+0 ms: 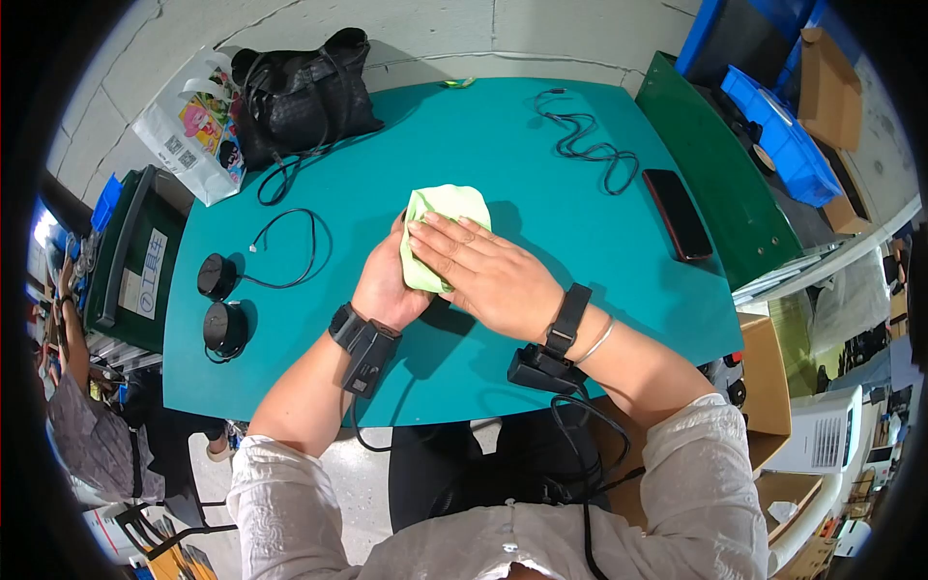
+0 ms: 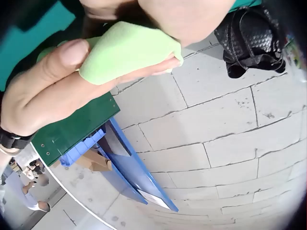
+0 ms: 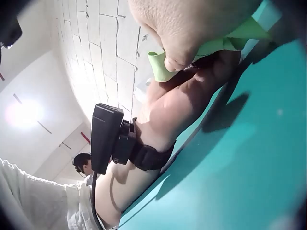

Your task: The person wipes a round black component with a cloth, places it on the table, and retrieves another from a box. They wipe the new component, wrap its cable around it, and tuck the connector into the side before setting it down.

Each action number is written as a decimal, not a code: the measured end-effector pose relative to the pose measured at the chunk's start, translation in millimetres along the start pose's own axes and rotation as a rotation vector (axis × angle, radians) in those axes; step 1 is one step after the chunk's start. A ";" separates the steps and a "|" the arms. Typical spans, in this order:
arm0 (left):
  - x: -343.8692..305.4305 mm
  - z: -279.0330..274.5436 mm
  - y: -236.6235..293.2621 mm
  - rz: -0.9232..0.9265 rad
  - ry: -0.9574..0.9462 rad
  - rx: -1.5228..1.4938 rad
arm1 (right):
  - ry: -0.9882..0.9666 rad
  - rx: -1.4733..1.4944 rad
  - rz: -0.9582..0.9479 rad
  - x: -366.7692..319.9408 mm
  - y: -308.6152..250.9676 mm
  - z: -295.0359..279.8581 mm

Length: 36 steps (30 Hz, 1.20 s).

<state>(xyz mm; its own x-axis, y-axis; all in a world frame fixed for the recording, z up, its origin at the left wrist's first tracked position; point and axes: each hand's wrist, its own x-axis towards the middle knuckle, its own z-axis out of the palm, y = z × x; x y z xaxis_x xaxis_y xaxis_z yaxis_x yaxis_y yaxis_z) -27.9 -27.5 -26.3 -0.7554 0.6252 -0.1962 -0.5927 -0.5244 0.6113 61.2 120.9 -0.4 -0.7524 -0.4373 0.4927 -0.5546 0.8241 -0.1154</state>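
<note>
While the left hand (image 1: 387,283) supports, the right hand (image 1: 510,282) presses green cloth (image 1: 456,201).
Right fingers straight; left grip, I can't tell. Next likely needs steady support.

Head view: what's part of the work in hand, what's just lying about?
In use:
- green cloth, contents, if any, can't be made out
- left hand, supporting it
- right hand, flat over it

Apparently just lying about:
- phone
- two round black units
- black handbag
- printed carrier bag
</note>
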 end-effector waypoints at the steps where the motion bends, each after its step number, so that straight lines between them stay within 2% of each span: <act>1: 0.8 -0.2 -0.9 -0.005 -0.023 -0.020 | 0.002 -0.002 0.007 -0.1 0.3 -1.1; 5: -4.4 7.3 1.3 -0.026 -0.015 -0.015 | 0.047 0.050 0.075 0.8 1.2 3.7; 7: -3.9 1.5 2.0 -0.131 -0.135 -0.021 | 0.077 0.018 0.111 2.1 3.8 1.8; 9: -2.5 5.3 -1.4 -0.116 -0.142 0.000 | 0.104 -0.015 0.150 2.0 8.3 -0.4; 11: -4.4 11.6 -1.7 -0.048 -0.191 0.058 | 0.149 0.077 0.197 0.3 16.1 0.3; 13: -3.7 8.5 -0.6 -0.085 -0.248 0.021 | 0.166 0.134 0.216 -2.1 24.6 1.3; 15: -4.2 8.0 0.3 -0.092 -0.340 0.010 | 0.217 0.533 0.403 -5.2 31.9 0.2; 17: -4.1 9.4 1.3 -0.082 -0.318 0.016 | 0.245 0.567 0.446 -9.5 39.6 0.2; 19: -4.9 9.7 3.1 -0.079 -0.381 0.007 | 0.229 0.811 0.673 -12.8 44.9 -2.3; 20: -4.2 8.9 3.9 -0.078 -0.403 -0.011 | 0.345 0.867 0.705 -12.9 45.1 -1.0; 21: -5.4 10.8 4.6 -0.076 -0.402 -0.013 | 0.343 0.867 0.704 -13.5 48.6 0.9; 23: -9.1 16.1 6.9 -0.029 -0.363 0.047 | 0.500 1.005 0.741 -15.8 57.5 3.6; 25: -8.6 13.8 7.5 -0.024 -0.353 0.036 | 0.508 0.924 0.718 -13.2 45.0 -11.0; 27: -6.5 11.4 7.3 -0.017 -0.344 0.024 | 0.353 0.522 0.544 -11.0 31.4 -21.9; 28: -4.9 9.9 6.2 -0.020 -0.330 -0.014 | 0.407 0.440 0.282 -7.3 28.8 -17.6; 29: -3.2 7.8 4.9 -0.023 -0.316 -0.052 | 0.317 0.359 0.126 -3.9 27.2 -18.4; 30: -2.2 4.9 5.5 -0.040 -0.306 -0.080 | 0.249 0.290 0.045 -2.2 21.6 -16.3; 31: -6.6 6.3 7.0 -0.045 -0.213 -0.098 | 0.181 0.221 -0.036 -1.3 14.6 -13.6; 32: -4.9 3.9 6.6 -0.046 -0.150 -0.062 | 0.181 0.222 -0.037 0.1 8.9 -12.3; 34: -1.0 -0.8 4.2 -0.048 -0.087 -0.026 | -0.026 0.017 -0.069 1.6 1.1 -11.1; 36: -0.4 0.5 1.9 -0.017 -0.060 0.016 | -0.044 0.006 -0.066 0.3 3.7 -8.1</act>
<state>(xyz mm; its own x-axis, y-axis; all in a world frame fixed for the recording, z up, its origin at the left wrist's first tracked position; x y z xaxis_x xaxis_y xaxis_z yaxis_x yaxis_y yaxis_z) -28.6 -28.5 -24.7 -0.7272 0.6674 -0.1605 -0.6001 -0.5046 0.6206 61.9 126.7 6.3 -0.7290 -0.5058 0.4611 -0.6053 0.7910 -0.0891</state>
